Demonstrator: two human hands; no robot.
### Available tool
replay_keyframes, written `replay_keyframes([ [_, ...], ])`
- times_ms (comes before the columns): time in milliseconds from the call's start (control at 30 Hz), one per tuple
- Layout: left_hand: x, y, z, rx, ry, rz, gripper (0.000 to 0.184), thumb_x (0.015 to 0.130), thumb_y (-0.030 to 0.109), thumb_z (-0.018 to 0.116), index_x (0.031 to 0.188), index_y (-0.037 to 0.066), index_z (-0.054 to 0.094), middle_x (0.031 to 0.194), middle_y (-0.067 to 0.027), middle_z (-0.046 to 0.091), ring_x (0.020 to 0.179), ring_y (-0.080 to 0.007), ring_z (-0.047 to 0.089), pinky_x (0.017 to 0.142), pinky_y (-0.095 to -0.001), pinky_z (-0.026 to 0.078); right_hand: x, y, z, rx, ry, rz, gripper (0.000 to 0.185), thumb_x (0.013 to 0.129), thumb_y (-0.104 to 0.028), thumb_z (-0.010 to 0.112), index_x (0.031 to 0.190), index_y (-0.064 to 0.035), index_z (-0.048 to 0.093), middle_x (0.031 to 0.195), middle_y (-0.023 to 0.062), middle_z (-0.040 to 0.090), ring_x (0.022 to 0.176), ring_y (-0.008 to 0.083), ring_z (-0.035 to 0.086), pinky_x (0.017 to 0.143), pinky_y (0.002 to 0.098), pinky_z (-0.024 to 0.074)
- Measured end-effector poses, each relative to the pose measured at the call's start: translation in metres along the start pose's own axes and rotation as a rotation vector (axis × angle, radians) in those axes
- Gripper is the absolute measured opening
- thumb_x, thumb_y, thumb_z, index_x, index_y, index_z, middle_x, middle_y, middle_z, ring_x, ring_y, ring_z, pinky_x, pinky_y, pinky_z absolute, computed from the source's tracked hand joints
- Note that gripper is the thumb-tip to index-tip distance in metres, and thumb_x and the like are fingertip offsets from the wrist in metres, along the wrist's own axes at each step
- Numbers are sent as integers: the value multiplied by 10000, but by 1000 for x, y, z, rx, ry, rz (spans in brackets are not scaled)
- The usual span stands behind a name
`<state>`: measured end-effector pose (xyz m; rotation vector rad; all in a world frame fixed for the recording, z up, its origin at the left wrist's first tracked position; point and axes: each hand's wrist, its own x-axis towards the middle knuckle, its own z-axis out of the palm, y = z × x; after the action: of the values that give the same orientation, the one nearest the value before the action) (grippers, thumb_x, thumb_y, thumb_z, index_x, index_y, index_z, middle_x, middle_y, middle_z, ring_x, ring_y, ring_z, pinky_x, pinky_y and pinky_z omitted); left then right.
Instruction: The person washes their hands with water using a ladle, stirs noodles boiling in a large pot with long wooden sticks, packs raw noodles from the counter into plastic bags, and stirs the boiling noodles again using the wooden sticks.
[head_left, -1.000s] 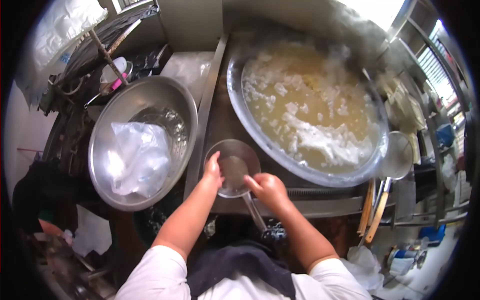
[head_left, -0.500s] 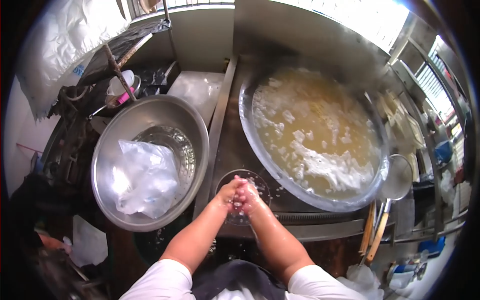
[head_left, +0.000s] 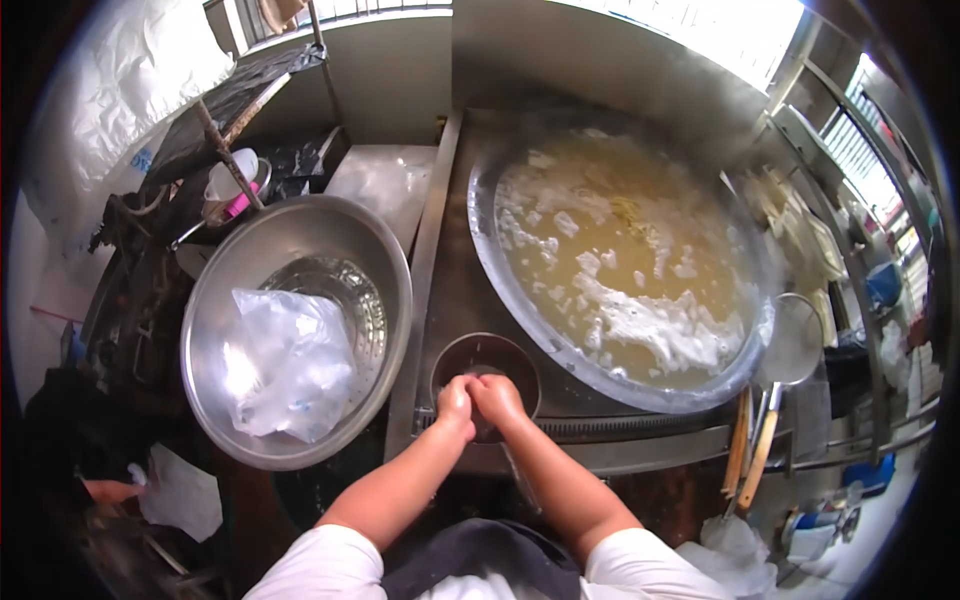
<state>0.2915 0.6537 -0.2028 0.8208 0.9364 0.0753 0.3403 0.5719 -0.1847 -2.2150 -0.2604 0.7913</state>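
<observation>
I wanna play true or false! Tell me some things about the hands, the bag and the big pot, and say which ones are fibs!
1. The left hand and right hand are close together over the small round pan. True.
2. The big pot has a lid on. False: it is open, with white clumps on the yellowish liquid.
3. A plastic bag lies in the metal basin. True.
4. The round strainer is inside the metal basin. False: it is beside the big pot, toward the picture's right.
5. The person's sleeves are white. True.
</observation>
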Motion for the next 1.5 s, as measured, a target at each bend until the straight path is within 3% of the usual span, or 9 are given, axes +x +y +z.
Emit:
replay_keyframes([
  [33,-5,0,-3,34,-98,185,146,804,51,473,842,61,613,910,-94,624,862,-183,584,721,-305,485,-18,1,-10,4,98,-123,259,812,-188,548,998,-45,658,1038,174,650,947,338,621,813,427,490],
  [133,-49,34,-2,122,-202,265,257,717,-128,401,680,117,471,718,-44,548,642,-148,564,554,-273,435,-85,6,-38,35,327,-395,266,745,-89,593,1004,-71,651,1054,143,638,1005,320,598,875,397,475],
  [300,-99,75,-13,93,-743,-154,73,778,26,514,728,78,527,661,-60,522,598,-158,512,550,-266,420,-136,14,-57,130,458,-420,221,733,-43,639,953,-60,645,1045,136,631,1011,303,596,896,369,469],
  [367,-128,98,2,300,-723,-247,49,824,97,593,800,66,563,732,-61,550,673,-159,542,586,-259,427,-144,16,-58,213,469,-366,204,747,-51,658,950,-39,643,1057,156,626,1030,304,593,909,366,461],
  [433,-139,100,5,270,-903,-141,145,826,169,670,841,66,570,794,-46,560,751,-158,556,617,-253,425,-146,17,-61,224,499,-357,202,755,-52,662,955,-29,645,1075,158,624,1046,294,589,917,371,455],
  [567,-173,119,27,73,-1160,-88,300,607,59,840,670,85,548,748,-45,552,704,-164,501,661,-279,406,-143,18,-69,272,535,-312,219,765,-59,671,982,-39,646,1108,139,618,1051,264,576,892,347,460],
  [733,-221,140,55,44,-1400,156,278,665,65,786,669,102,511,721,-19,519,688,-159,496,612,-269,385,-141,14,-79,242,539,-351,270,727,-7,620,992,-46,650,1128,136,616,1103,270,553,944,356,428],
  [867,-236,123,74,-87,-1375,379,282,652,116,761,688,93,482,714,-12,489,661,-162,476,614,-267,388,-138,15,-78,249,527,-377,298,694,-61,685,990,-47,651,1147,142,606,1104,283,550,970,373,407],
  [1500,-234,121,84,-35,-1344,185,133,757,-9,579,832,75,509,857,-25,555,783,-140,533,728,-271,424,-119,0,-70,214,425,-479,287,710,-64,716,988,-42,647,1114,135,610,1029,233,584,865,320,474],
])
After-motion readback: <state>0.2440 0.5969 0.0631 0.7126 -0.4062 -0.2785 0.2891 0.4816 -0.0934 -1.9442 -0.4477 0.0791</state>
